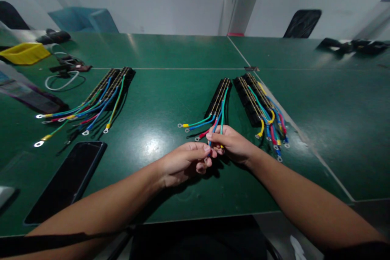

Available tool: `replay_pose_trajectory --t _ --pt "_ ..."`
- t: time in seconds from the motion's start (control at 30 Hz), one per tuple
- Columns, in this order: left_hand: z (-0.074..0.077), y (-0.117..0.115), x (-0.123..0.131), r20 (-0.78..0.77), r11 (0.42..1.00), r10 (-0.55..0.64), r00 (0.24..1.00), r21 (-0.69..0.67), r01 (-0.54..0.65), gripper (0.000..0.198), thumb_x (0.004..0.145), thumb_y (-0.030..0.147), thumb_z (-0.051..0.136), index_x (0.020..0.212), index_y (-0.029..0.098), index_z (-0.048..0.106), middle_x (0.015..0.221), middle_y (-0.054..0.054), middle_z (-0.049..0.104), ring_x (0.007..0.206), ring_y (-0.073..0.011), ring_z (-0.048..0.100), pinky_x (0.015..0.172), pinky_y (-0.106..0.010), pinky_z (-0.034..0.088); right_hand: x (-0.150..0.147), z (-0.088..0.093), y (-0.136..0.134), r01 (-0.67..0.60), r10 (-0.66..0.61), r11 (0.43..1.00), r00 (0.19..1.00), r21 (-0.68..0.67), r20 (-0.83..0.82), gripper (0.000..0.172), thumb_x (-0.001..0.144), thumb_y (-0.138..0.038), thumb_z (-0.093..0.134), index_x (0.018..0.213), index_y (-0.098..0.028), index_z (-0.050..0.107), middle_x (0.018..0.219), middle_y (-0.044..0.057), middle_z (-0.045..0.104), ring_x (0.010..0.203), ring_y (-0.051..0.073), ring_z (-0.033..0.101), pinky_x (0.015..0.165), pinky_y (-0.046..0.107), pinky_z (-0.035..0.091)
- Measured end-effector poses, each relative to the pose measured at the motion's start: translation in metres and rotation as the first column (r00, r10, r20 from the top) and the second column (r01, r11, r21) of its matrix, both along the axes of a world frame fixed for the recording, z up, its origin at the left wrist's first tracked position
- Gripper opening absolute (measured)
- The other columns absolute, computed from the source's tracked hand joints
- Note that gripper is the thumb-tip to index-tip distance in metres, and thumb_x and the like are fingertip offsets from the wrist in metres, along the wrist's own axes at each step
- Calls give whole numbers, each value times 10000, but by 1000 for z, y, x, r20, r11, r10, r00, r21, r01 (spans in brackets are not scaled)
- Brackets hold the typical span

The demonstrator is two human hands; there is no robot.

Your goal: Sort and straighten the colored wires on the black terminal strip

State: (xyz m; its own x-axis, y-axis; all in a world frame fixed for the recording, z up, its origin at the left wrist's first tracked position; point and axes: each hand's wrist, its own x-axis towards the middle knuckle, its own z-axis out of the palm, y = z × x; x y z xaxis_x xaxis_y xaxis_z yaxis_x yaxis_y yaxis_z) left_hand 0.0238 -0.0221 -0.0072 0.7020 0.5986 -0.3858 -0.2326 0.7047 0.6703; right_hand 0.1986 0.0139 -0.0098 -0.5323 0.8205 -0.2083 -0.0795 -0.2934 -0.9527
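My left hand (190, 158) pinches the lower end of a blue wire (215, 126). My right hand (230, 144) closes on the same wire just above, and a green wire (223, 107) runs down beside its fingers. These wires come off a black terminal block (217, 97) lying in front of me. From the same block, a green and a blue wire fan out to the left, ending in ring terminals (183, 125). A red wire (203, 134) with a ring end lies just above my left fingers. The tip of the held wire is partly hidden by my fingers.
Wired terminal blocks lie to the right (248, 101) and to the left (106, 89), their ring-ended wires spread toward me. A smartphone (68, 176) rests at the front left of the green table (170, 81). A yellow bin (26, 53) and a cable (62, 87) are at the far left.
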Motion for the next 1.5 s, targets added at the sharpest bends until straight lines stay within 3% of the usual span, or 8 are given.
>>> replay_pose_trajectory --t 0.27,0.5,0.8,0.97,1.13,1.37,1.5 --pt "-7 1 -1 21 1000 -14 1000 23 14 294 824 330 670 687 146 485 540 44 437 472 -43 284 488 -201 236 -1 0 -1 31 -31 999 999 14 -13 304 753 -383 703 667 -149 528 432 -66 454 359 47 367 361 180 237" --pt "-3 2 -2 -10 999 -39 999 -9 39 218 824 317 672 838 114 594 668 -3 555 495 -30 381 506 -180 273 0 -1 -1 -11 11 1000 1000 23 14 284 803 -362 647 658 -150 524 424 -57 457 367 53 361 374 186 242" --pt "-2 1 -1 -103 1000 13 995 0 -13 282 780 335 707 700 151 508 574 40 489 479 -46 356 495 -195 277 0 -2 -1 19 -19 999 1000 26 14 286 780 -375 671 672 -160 517 442 -67 442 371 52 363 370 185 240" --pt "-2 1 0 -25 999 -26 999 19 26 230 820 334 674 817 117 597 646 5 554 486 -31 372 498 -182 277 1 -1 -1 -10 10 1000 1000 23 11 291 798 -381 655 667 -154 526 437 -48 485 369 53 369 372 186 237" --pt "0 -1 3 -22 1000 26 999 17 -26 265 816 356 672 851 100 616 676 -22 582 518 -42 451 516 -178 311 1 2 -1 -16 16 1000 1000 6 0 296 790 -379 665 659 -150 532 440 -35 507 365 52 366 367 188 226" --pt "-4 -3 3 -9 994 73 997 77 -72 313 780 356 710 682 145 501 540 52 449 472 -42 329 485 -203 228 0 -1 -2 13 -13 1000 1000 5 -23 276 799 -362 665 676 -162 519 448 -71 424 380 52 342 376 190 246" --pt "-1 -4 4 -43 995 69 997 68 -66 284 783 363 706 737 127 556 573 30 506 477 -36 356 484 -192 231 0 -1 -2 7 -7 1000 1000 1 -17 278 802 -369 661 678 -160 527 451 -62 448 384 54 350 376 190 247"
